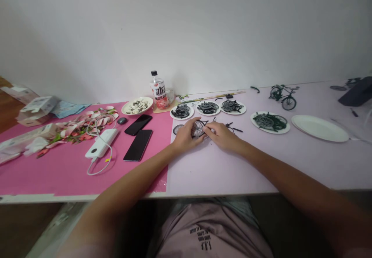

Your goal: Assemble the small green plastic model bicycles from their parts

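Note:
My left hand (186,137) is closed on a small black toy bicycle wheel (198,128) with thin spokes, holding it just above the table. Thumb and index finger of my right hand (222,134) pinch at the wheel's right side; whether a smaller part sits between them is hidden. Another wheel (176,129) lies to the left of my left hand, partly covered by it. Beyond my right hand, dark bicycle parts (235,128) stick out on the table.
Small plates of black parts (181,117) stand behind my hands. To the right are a plate of green parts (270,131), an assembled toy bicycle (283,96) and a white plate (319,127). Phones (138,145), a power bank (101,143) and a bottle (159,91) stand left.

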A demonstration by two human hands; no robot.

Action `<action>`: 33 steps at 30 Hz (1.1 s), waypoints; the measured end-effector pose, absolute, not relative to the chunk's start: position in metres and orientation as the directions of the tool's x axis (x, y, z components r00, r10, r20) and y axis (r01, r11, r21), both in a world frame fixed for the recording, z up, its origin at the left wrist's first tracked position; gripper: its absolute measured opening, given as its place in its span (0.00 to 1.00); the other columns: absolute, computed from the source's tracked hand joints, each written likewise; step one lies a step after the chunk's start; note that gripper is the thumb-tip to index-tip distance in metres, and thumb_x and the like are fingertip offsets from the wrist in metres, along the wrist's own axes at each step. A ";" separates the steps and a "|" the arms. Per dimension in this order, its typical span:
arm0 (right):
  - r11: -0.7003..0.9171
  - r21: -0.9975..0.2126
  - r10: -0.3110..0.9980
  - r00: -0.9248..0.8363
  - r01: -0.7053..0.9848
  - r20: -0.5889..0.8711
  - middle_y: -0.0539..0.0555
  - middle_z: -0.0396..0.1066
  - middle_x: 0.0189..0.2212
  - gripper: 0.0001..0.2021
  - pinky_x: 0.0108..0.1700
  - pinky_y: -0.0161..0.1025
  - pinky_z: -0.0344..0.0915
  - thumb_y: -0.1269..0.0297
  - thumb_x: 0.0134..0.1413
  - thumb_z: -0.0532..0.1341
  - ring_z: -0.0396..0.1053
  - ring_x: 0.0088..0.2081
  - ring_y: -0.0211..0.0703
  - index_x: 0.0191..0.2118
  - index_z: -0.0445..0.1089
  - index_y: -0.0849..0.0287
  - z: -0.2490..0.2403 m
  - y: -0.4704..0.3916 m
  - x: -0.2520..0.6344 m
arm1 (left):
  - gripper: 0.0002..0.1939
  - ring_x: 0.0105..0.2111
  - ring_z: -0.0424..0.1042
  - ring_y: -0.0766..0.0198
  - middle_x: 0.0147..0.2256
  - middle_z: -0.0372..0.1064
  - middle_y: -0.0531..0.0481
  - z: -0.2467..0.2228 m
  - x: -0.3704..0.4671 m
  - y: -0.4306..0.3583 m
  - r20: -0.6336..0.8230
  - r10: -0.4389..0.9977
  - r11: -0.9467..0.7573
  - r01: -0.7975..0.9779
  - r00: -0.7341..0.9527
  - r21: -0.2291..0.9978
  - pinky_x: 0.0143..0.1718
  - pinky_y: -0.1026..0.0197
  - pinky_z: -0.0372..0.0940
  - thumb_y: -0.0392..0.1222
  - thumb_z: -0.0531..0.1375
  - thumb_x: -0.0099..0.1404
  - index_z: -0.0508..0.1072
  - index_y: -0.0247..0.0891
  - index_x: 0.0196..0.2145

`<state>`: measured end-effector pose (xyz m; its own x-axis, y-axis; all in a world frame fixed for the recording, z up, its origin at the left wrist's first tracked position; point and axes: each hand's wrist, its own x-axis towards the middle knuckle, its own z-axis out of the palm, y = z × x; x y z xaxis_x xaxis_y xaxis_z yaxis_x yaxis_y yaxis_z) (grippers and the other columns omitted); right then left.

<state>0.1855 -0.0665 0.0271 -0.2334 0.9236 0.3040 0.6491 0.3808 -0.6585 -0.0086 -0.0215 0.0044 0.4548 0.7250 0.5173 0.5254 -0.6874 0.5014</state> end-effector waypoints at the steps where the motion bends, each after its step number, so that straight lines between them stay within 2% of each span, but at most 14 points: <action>1: 0.378 -0.659 0.925 -0.232 0.651 0.302 0.51 0.67 0.28 0.19 0.37 0.40 0.56 0.54 0.70 0.52 0.63 0.31 0.43 0.28 0.63 0.57 0.027 -0.067 0.185 | 0.36 0.31 0.73 0.62 0.39 0.76 0.49 0.005 -0.009 -0.021 0.511 0.726 -0.686 0.527 0.459 0.502 0.37 0.60 0.68 0.51 0.69 0.61 0.66 0.39 0.63; 7: 0.391 -0.659 0.919 -0.237 0.643 0.314 0.51 0.68 0.28 0.19 0.36 0.40 0.57 0.54 0.71 0.52 0.64 0.31 0.43 0.29 0.65 0.57 0.026 -0.066 0.186 | 0.34 0.34 0.75 0.59 0.43 0.77 0.46 0.006 -0.011 -0.019 0.512 0.723 -0.690 0.516 0.463 0.508 0.38 0.59 0.69 0.53 0.70 0.60 0.69 0.41 0.61; 12: 0.407 -0.649 0.912 -0.246 0.643 0.328 0.52 0.69 0.28 0.20 0.36 0.40 0.59 0.53 0.72 0.51 0.65 0.31 0.44 0.29 0.66 0.57 0.026 -0.067 0.186 | 0.34 0.33 0.75 0.60 0.42 0.78 0.47 0.005 -0.011 -0.019 0.514 0.714 -0.700 0.498 0.475 0.512 0.38 0.60 0.69 0.54 0.69 0.60 0.68 0.42 0.61; 18: 0.395 -0.679 0.919 -0.263 0.619 0.295 0.53 0.70 0.30 0.21 0.39 0.40 0.60 0.50 0.72 0.50 0.67 0.33 0.45 0.30 0.66 0.56 0.024 -0.065 0.187 | 0.35 0.40 0.78 0.54 0.46 0.78 0.43 0.006 -0.011 -0.018 0.515 0.719 -0.693 0.528 0.466 0.490 0.45 0.56 0.72 0.52 0.70 0.59 0.69 0.39 0.61; 21: 0.385 -0.680 0.923 -0.265 0.624 0.279 0.52 0.70 0.30 0.21 0.39 0.40 0.60 0.51 0.72 0.51 0.67 0.34 0.45 0.30 0.65 0.56 0.024 -0.064 0.188 | 0.37 0.40 0.79 0.54 0.47 0.78 0.43 0.005 -0.013 -0.016 0.518 0.709 -0.703 0.531 0.479 0.473 0.45 0.56 0.72 0.52 0.70 0.59 0.68 0.40 0.63; 23: 0.388 -0.674 0.922 -0.270 0.628 0.278 0.52 0.70 0.30 0.20 0.40 0.40 0.60 0.52 0.72 0.51 0.67 0.34 0.45 0.30 0.65 0.56 0.023 -0.063 0.188 | 0.39 0.37 0.79 0.56 0.44 0.79 0.45 0.003 -0.014 -0.016 0.524 0.705 -0.707 0.532 0.479 0.466 0.42 0.57 0.71 0.52 0.70 0.59 0.66 0.41 0.65; 26: 0.409 -0.656 0.913 -0.285 0.634 0.293 0.53 0.70 0.30 0.20 0.40 0.41 0.61 0.53 0.73 0.51 0.67 0.34 0.45 0.30 0.65 0.56 0.023 -0.062 0.189 | 0.46 0.32 0.78 0.59 0.41 0.78 0.47 -0.003 -0.013 -0.016 0.560 0.691 -0.718 0.524 0.457 0.459 0.37 0.60 0.70 0.53 0.69 0.61 0.56 0.41 0.71; 28: 0.416 -0.648 0.910 -0.288 0.638 0.300 0.53 0.70 0.30 0.20 0.39 0.41 0.61 0.53 0.73 0.51 0.67 0.34 0.45 0.30 0.64 0.56 0.023 -0.062 0.189 | 0.48 0.34 0.79 0.58 0.44 0.78 0.45 -0.007 -0.012 -0.015 0.611 0.655 -0.747 0.504 0.444 0.434 0.37 0.60 0.70 0.53 0.68 0.62 0.50 0.40 0.72; 33: 0.393 -0.722 0.918 -0.283 0.569 0.277 0.54 0.73 0.32 0.19 0.41 0.42 0.63 0.53 0.73 0.49 0.70 0.34 0.46 0.32 0.65 0.56 0.019 -0.062 0.186 | 0.43 0.40 0.80 0.55 0.52 0.75 0.38 -0.014 -0.014 -0.012 0.705 0.479 -0.864 0.422 0.523 0.274 0.42 0.56 0.73 0.51 0.63 0.65 0.50 0.38 0.71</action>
<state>0.1863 -0.0620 0.0191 -0.2835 0.9182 0.2767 0.5687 0.3933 -0.7224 -0.0141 -0.0124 -0.0138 0.5230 0.4789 0.7051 0.4219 -0.8642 0.2740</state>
